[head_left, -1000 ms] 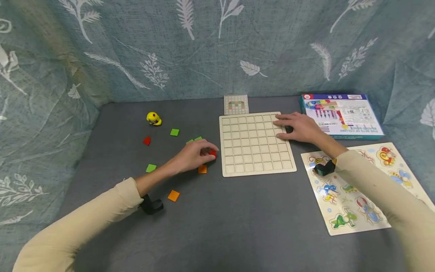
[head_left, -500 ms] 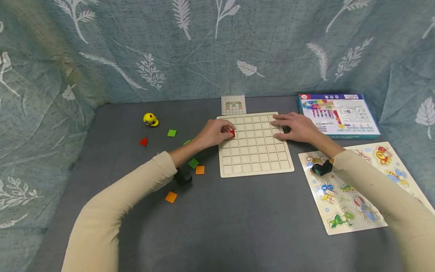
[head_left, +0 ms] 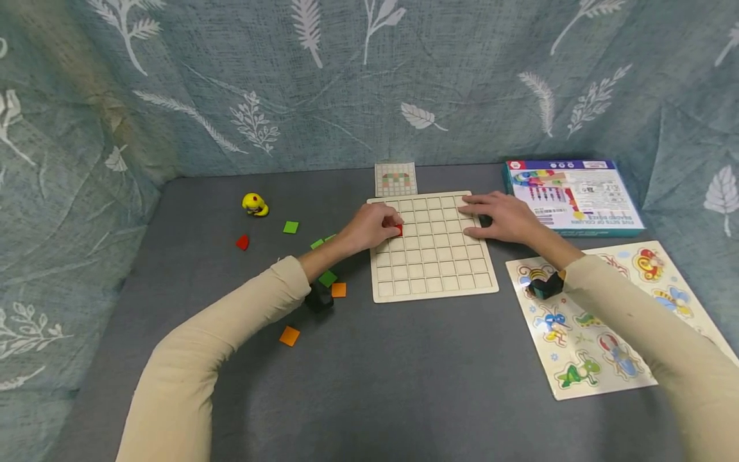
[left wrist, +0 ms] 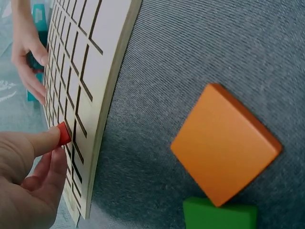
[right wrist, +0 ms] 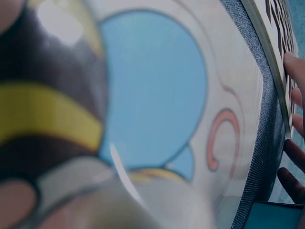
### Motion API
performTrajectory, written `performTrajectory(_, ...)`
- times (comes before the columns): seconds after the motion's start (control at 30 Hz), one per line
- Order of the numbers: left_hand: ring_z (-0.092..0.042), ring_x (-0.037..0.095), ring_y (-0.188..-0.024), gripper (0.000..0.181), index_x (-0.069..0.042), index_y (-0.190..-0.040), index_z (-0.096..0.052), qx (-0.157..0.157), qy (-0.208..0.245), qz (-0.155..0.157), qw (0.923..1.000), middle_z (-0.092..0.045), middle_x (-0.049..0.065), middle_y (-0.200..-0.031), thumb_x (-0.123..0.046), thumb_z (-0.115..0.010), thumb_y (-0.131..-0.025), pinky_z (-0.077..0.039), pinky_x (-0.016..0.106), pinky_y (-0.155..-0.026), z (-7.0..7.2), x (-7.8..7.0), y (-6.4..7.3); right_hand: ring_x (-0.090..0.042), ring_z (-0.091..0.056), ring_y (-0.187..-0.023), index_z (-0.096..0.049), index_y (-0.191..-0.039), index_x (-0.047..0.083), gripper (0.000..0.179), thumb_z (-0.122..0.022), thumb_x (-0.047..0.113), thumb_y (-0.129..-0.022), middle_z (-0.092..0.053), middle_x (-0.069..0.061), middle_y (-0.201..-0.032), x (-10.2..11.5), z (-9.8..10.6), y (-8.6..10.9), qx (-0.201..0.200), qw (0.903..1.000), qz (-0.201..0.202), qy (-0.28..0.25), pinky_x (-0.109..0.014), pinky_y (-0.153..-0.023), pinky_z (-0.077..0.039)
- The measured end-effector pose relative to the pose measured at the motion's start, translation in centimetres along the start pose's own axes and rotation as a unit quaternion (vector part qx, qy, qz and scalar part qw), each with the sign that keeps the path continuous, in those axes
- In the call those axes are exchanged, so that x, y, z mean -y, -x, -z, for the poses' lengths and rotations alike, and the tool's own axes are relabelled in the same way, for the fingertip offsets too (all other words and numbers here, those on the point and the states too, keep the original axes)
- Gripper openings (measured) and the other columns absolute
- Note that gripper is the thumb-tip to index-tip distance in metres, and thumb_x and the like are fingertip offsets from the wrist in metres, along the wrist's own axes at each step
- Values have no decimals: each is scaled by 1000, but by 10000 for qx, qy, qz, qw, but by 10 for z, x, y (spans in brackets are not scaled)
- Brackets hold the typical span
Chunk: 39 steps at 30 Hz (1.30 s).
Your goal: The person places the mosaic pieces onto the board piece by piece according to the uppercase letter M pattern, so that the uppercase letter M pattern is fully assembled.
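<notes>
I judge the gridded wooden board (head_left: 434, 256) stiff, fairly light and liable to slide, so I'd steady it by its plain border; the person's right hand (head_left: 502, 217) rests at its right edge, fingers spread and relaxed, clasping nothing I can make out. The left hand (head_left: 369, 226) pinches the red tile (left wrist: 64, 134) between thumb and fingertips, over the squares near the board's left side, though I can't tell whether it is seated in a recess. That tile should prove rigid, very light, a bit slippery and hard to break, best taken by opposite edges (from my seat it nearly vanishes under the thumb). Counting downward in size, I get one insect puzzle board (head_left: 587, 339), one gridded wooden board, one boxed bead set (head_left: 577, 199), one pattern card (head_left: 395, 179) just behind the grid, and one yellow toy figure (head_left: 254, 205). Then come the small pieces: four green tiles (head_left: 291, 227), one only a sliver beside the forearm, two orange tiles (head_left: 289, 335), the pinched red tile, and one red wedge-shaped piece (head_left: 243, 242) lying farthest left. The left sleeve (head_left: 231, 333) may hide others.
</notes>
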State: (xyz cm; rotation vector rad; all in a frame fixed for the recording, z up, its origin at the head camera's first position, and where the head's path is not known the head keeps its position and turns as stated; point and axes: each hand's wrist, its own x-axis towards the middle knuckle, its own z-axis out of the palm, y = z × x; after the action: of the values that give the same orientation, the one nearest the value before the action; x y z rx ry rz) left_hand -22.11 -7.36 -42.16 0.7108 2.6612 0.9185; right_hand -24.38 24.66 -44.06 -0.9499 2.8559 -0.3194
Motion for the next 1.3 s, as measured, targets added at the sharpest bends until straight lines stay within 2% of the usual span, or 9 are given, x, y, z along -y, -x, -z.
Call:
performTrajectory(0.17,-62,22,-93,20,-6,-110,-73,-35,-481,-170,9987,-69,11,-104,-13,-64,-94,-49,33,-81,-2,-2,2,-37,-46,-131,-55,-139,20,57,-68,43,-88,-45,-5,-151,0,0,-1,-10,10000,14,-9,-50,-92,-46)
performTrajectory(0.3,-61,22,-90,20,-7,-109,-75,20,-1226,-441,9915,-65,10,-102,-16,-64,-94,-51,31,-72,-4,-5,7,-38,-46,-130,-56,-138,20,57,-68,43,-87,-45,-6,-151,0,-2,0,-6,10000,3,3,-52,-93,-45)
performTrajectory(0.4,-61,23,-90,19,-8,-107,-76,66,-1477,-521,9876,-65,10,-102,-16,-63,-95,-50,30,-68,-4,-9,13,-39,-46,-130,-56,-138,19,58,-68,44,-87,-45,-6,-151,1,-3,-1,-3,10000,-1,6,-52,-94,-45)
performTrajectory(0.47,-61,25,-95,23,-7,-113,-73,76,-1407,-507,9887,-66,11,-107,-17,-60,-97,-52,32,-74,-4,-13,20,-39,-45,-130,-56,-138,20,58,-67,44,-87,-45,-7,-151,1,-4,-1,12,10000,2,-4,-52,-95,-44)
performTrajectory(0.57,-61,26,-106,28,-6,-121,-67,150,-937,-511,9942,-66,11,-117,-17,-56,-98,-52,37,-86,-4,-18,40,-38,-45,-131,-56,-138,20,58,-68,44,-87,-45,-6,-151,1,-4,-2,-3,10000,4,7,-52,-94,-45)
performTrajectory(0.7,-59,24,-116,34,-8,-129,-61,180,-489,-442,9977,-65,9,-124,-19,-58,-97,-49,40,-97,-2,-17,86,-39,-46,-131,-56,-138,19,58,-67,44,-87,-45,-7,-151,2,-1,-3,-18,9999,50,93,-52,-95,-45)
performTrajectory(0.87,-58,24,-116,34,-10,-127,-62,-169,-303,-7,9994,-65,6,-123,-19,-63,-95,-48,43,-97,3,-2,138,-37,-46,-130,-56,-138,20,58,-67,45,-87,-45,-7,-151,0,3,-3,-21,9999,37,120,-52,-95,-44)
performTrajectory(1.03,-61,23,-106,30,-9,-123,-64,-439,-314,54,9985,-67,6,-116,-16,-65,-93,-48,44,-94,5,10,157,-37,-46,-130,-56,-138,20,58,-68,44,-87,-45,-7,-151,-1,4,0,45,9999,-73,78,-51,-91,-46)
performTrajectory(1.3,-61,21,-105,30,-10,-123,-64,-374,-283,125,9988,-66,5,-115,-17,-64,-94,-49,43,-93,4,13,165,-38,-46,-130,-56,-138,20,58,-68,45,-87,-45,-6,-151,-1,0,-1,10,10000,-13,3,-52,-93,-45)
